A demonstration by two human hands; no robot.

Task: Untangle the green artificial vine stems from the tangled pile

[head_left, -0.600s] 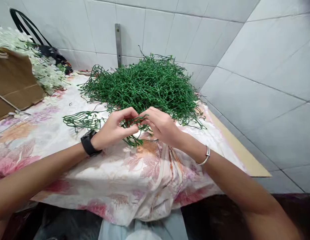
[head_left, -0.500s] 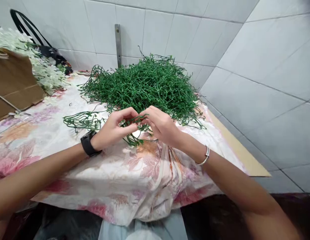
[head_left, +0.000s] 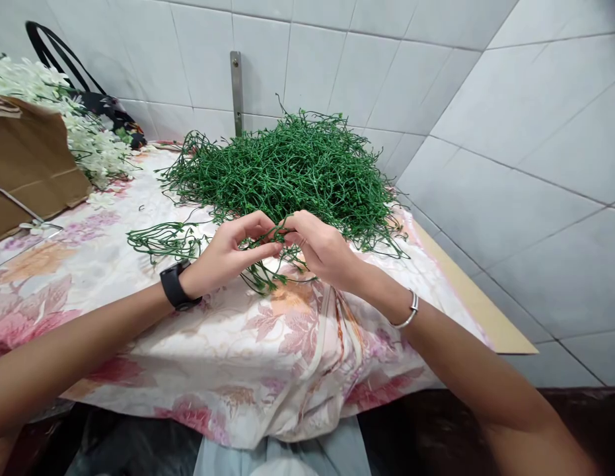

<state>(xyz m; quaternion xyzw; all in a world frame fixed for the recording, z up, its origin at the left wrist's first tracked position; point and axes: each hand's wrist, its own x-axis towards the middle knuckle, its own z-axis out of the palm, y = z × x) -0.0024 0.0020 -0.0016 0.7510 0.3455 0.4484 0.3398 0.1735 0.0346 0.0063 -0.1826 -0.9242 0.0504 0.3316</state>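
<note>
My left hand (head_left: 240,244), with a black watch on its wrist, pinches a green plastic stem (head_left: 280,233) between thumb and fingers. My right hand (head_left: 320,244), wearing a ring and a silver bangle, grips the same stem from the other side, fingertips nearly touching the left ones. Just below my hands lie several loose green stems (head_left: 265,281) on the cloth. Behind them rises a big tangled pile of green stems (head_left: 292,168). To the left of my left hand rests a small row of stems (head_left: 163,241), laid side by side.
A floral cloth (head_left: 188,357) covers the table, with a bare board edge (head_left: 475,297) at the right. On the left stand a cardboard box (head_left: 34,165), white artificial flowers (head_left: 99,145) and a black bag (head_left: 106,109). Tiled walls close off the back and right.
The fingers of both hands have shifted slightly around the stem, whose end now sticks up between them. The pile and the row of stems stay where they were.
</note>
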